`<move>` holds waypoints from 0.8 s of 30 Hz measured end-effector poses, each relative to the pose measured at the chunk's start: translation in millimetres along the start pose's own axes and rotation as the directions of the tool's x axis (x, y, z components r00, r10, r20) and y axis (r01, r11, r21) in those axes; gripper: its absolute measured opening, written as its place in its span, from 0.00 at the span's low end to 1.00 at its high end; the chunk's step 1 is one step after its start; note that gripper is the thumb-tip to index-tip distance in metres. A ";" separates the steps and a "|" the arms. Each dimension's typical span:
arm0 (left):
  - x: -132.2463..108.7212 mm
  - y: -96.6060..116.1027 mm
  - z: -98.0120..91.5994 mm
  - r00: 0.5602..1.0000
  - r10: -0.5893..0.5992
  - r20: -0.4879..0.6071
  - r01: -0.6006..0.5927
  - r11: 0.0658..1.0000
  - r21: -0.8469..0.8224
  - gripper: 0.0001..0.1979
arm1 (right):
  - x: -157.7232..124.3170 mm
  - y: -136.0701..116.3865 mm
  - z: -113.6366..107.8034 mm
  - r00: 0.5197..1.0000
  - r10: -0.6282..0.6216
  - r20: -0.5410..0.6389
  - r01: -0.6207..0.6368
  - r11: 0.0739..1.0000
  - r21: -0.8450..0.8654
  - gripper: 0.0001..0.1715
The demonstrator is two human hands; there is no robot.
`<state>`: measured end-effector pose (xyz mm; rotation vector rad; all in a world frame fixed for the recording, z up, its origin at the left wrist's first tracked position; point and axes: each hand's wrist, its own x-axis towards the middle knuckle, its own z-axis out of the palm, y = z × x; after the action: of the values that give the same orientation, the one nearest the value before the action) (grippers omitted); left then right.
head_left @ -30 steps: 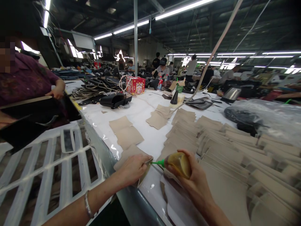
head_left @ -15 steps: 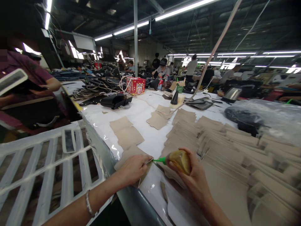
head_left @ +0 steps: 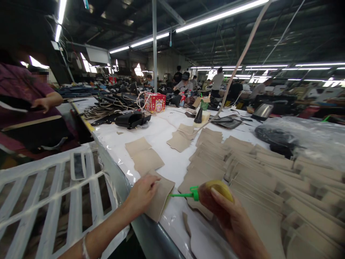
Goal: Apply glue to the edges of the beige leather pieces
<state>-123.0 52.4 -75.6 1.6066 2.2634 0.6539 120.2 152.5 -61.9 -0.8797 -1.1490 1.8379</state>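
Holding amber squeeze bottle (head_left: 215,190) in right hand (head_left: 235,217), digits closed round its body; aiming green nozzle (head_left: 184,195) leftward, with tip at right edge of beige panel (head_left: 163,196). Cannot tell if touching. Resting left hand (head_left: 143,192) on left part of same panel, fingers bent and partly closed; cannot tell if pinching or only pressing. Panel position: at near edge of white table (head_left: 172,160), between both hands. Note yellowish strip along panel's right edge, just beside nozzle tip.

Beyond left hand: two overlapping beige pieces (head_left: 148,160). Right of bottle: broad rows of overlapping beige pieces (head_left: 256,201). Farther back on table: black case (head_left: 131,120), red patterned box (head_left: 155,102); at far right, clear plastic bag (head_left: 302,135) near metal kettle (head_left: 262,112).

Left of table: white slatted rack (head_left: 61,187) bearing small framed piece (head_left: 78,166); behind it, co-worker in purple shirt (head_left: 23,81), with dark item in hand.
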 end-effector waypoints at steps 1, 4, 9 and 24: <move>-2.4 -7.3 -2.7 0.996 -0.064 -0.060 0.068 0.996 0.059 0.20 | -0.4 -0.5 -4.0 0.998 0.048 -0.029 -0.045 0.994 0.097 0.21; -7.8 -28.9 -7.6 0.970 -0.210 -0.120 0.231 0.950 0.208 0.21 | -4.4 -3.0 -12.3 0.976 0.180 -0.124 -0.122 0.919 0.375 0.18; -5.7 -42.0 -6.2 0.956 -0.292 0.034 0.291 0.956 0.033 0.12 | -14.6 -13.8 -12.9 0.948 0.270 -0.167 -0.122 0.795 0.594 0.19; -32.5 44.6 -117.3 0.969 -0.185 0.165 0.246 0.616 -0.748 0.19 | -24.9 -14.6 1.5 0.985 -0.130 -0.114 0.135 0.990 0.035 0.28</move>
<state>-132.2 11.2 46.9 0.8866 1.6834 1.2472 134.0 134.2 -44.3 -0.8499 -1.0690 1.6788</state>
